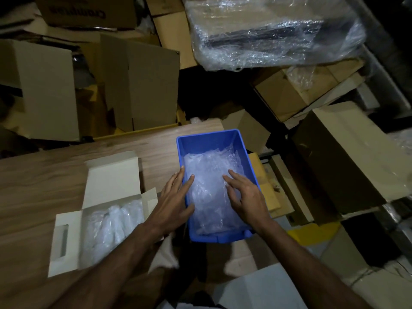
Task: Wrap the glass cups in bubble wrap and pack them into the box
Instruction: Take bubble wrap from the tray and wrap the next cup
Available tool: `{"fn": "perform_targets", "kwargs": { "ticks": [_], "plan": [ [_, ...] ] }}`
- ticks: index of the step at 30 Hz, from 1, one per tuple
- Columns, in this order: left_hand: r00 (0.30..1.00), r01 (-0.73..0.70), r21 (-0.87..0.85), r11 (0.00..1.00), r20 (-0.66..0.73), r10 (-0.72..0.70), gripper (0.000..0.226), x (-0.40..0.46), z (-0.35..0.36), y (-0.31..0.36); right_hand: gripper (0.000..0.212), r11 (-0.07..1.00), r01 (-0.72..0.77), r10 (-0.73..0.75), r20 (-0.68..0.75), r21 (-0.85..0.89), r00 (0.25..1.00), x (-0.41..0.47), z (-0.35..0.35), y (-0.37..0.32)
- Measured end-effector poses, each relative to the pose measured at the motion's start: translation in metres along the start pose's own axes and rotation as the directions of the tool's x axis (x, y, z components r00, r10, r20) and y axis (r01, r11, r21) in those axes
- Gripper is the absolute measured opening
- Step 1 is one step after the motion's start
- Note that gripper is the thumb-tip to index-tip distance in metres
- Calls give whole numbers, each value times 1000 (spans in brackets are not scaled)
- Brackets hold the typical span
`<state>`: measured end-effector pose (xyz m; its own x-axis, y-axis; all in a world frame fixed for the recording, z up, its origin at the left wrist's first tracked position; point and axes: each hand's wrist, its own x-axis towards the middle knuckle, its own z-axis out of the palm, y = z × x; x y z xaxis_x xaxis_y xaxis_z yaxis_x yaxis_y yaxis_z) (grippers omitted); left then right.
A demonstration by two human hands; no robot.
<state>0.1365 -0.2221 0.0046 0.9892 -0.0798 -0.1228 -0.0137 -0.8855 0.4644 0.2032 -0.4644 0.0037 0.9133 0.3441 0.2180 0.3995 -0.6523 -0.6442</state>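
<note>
A blue plastic bin (208,137) stands at the right end of the wooden table (40,175), filled with crumpled bubble wrap (209,172). My left hand (175,200) lies over the bin's left wall, fingers straight and reaching onto the wrap. My right hand (244,196) rests on the wrap inside the bin, fingers spread and slightly bent. To the left an open white cardboard box (111,175) lies on the table with bubble-wrapped bundles (111,224) inside. No bare glass cup is visible.
Brown cardboard boxes (140,81) are stacked behind the table, more (347,152) to the right. A large bundle in clear film (274,30) lies at the top right. A white surface (256,288) sits below the bin. The table's right edge runs under the bin.
</note>
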Motion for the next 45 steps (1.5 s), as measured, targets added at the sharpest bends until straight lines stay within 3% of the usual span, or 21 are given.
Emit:
{"fn": "perform_targets", "kwargs": {
  "ticks": [4, 9, 12, 15, 18, 20, 23, 25, 33, 37, 45],
  "plan": [
    [998, 5, -5, 1000, 57, -4, 88, 4, -1, 3, 19, 999, -3, 0, -52, -46, 999, -9, 2, 5],
    [1000, -2, 6, 1000, -5, 2, 62, 12, 3, 3, 22, 984, -97, 123, 169, -151, 978, -12, 3, -2],
    [997, -15, -10, 1000, -71, 15, 41, 14, 6, 6, 50, 983, -152, 175, 278, -101, 944, -13, 2, -15],
    [988, -30, -30, 999, -155, 25, 27, 16, 11, 3, 79, 982, -60, 139, 460, -182, 877, -10, 15, -20],
    [984, -2, -44, 999, -179, -5, 20, 19, 15, 3, 89, 985, -24, 110, 512, -172, 852, -3, 32, -21],
    [982, -3, -57, 998, -187, -8, 22, 20, 17, 2, 81, 984, 0, 90, 493, -180, 865, 0, 37, -22],
    [982, -9, -65, 998, -190, -3, 35, 19, 18, 0, 40, 973, 64, 31, 398, -224, 917, 1, 44, -15],
    [986, 15, -57, 998, -168, -24, 47, 17, 18, 0, 24, 975, 36, 39, 328, -220, 944, 2, 43, -10],
    [991, 23, -101, 995, -131, -37, 87, 15, 18, -6, 44, 986, 87, -52, 233, -144, 971, -6, 19, -10],
    [990, 46, -115, 992, -125, -61, 88, 18, 17, -1, 52, 996, 67, -55, 191, -59, 980, -8, 4, -14],
    [988, 66, -263, 962, -115, -100, 92, 12, 8, 6, 49, 979, 64, -64, 10, -194, 998, -4, -6, -27]
  ]
}}
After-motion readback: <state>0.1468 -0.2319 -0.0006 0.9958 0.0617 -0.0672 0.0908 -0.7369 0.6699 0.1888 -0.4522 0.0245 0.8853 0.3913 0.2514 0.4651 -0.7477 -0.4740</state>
